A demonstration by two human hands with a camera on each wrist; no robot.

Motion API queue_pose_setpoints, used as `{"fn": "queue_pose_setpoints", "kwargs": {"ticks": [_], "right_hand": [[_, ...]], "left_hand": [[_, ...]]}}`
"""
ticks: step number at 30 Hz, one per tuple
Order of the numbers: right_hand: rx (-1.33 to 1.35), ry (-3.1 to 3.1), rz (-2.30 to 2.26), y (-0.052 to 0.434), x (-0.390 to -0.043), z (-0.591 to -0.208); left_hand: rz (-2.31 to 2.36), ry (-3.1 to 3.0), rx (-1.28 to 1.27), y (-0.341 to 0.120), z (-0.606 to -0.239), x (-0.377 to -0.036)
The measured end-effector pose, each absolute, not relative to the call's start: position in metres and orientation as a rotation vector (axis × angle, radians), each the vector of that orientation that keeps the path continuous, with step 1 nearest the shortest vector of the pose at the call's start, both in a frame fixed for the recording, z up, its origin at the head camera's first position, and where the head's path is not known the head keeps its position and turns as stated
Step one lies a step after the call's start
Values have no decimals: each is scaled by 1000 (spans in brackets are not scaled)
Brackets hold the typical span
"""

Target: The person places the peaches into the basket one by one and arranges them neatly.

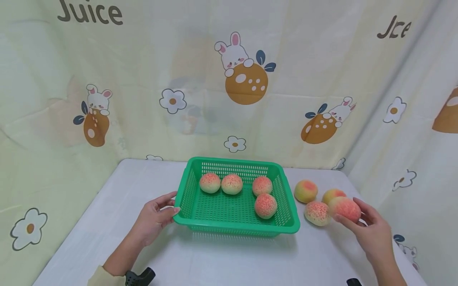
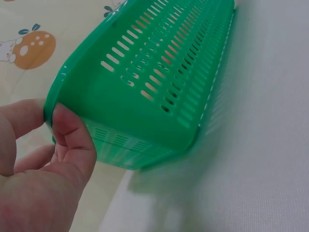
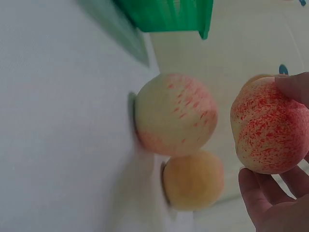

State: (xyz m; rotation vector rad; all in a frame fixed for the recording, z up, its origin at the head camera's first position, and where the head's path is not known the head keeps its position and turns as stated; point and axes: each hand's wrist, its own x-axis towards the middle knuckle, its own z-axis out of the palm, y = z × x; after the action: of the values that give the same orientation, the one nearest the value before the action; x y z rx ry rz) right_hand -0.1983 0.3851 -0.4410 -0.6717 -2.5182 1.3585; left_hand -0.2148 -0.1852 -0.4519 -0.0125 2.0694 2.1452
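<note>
While pinching green basket at its left rim, frame centre: left hand. Right hand, lower right, grip round peach, w/ three loose peaches just left; bare worktop in front.

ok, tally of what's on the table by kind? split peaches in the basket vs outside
Peaches in the green basket: 4
Peaches on the table right of the basket: 3
Peach held in the right hand: 1
Green basket, its near-left corner pinched by the left hand: 1
Total: 8 peaches and 1 basket, 9 things.
</note>
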Motion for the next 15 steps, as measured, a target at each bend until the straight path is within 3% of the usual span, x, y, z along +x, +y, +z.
{"fn": "queue_pose_setpoints", "kwargs": {"ticks": [15], "right_hand": [[-307, -2544, 1408, 346, -202, -416]], "left_hand": [[2143, 2043, 9, -187, -452, -216]]}}
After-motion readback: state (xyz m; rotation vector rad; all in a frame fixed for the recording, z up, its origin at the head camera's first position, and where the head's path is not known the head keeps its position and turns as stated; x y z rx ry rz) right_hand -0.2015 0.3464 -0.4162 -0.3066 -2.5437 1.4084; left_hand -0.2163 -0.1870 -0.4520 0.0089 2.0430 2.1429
